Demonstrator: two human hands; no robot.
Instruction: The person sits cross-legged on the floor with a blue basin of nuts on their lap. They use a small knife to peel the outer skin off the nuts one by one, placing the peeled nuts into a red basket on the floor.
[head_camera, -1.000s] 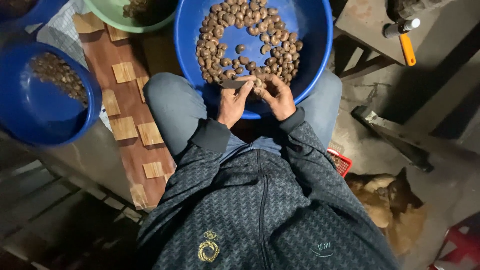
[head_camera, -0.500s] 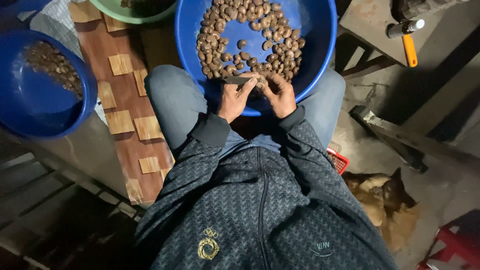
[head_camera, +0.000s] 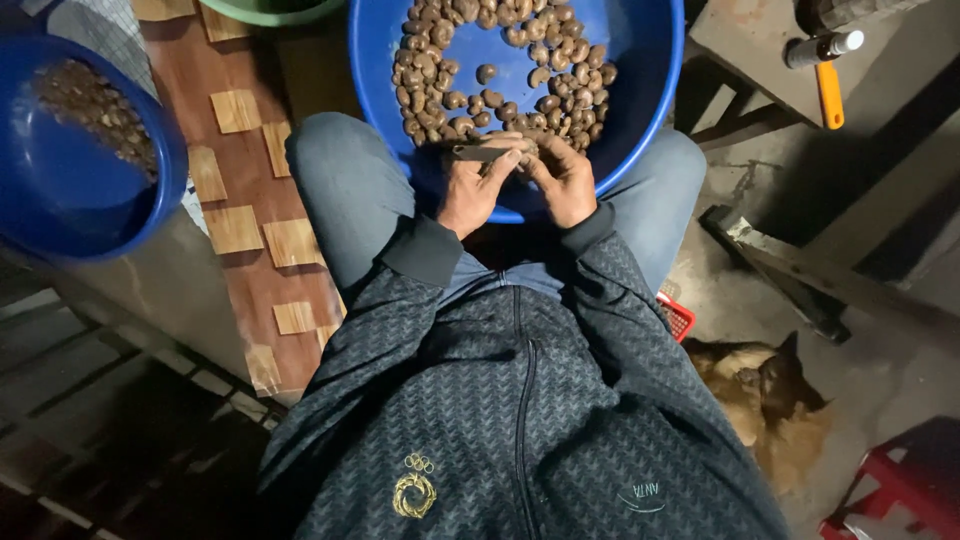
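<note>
Both hands (head_camera: 520, 180) pinch, seemingly, one nut (head_camera: 527, 152) between them over the blue basin (head_camera: 640, 90).

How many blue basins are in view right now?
2. One blue basin of nuts sits between the knees by both hands; the other blue basin is at far left. More may lie outside the view.

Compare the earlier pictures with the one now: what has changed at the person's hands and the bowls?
Little changed. The left hand keeps the small blade and the right hand keeps a nut against it, over the near rim of the big blue bowl. Only the view has drifted slightly. The side bowl and the dog stayed put.
</note>
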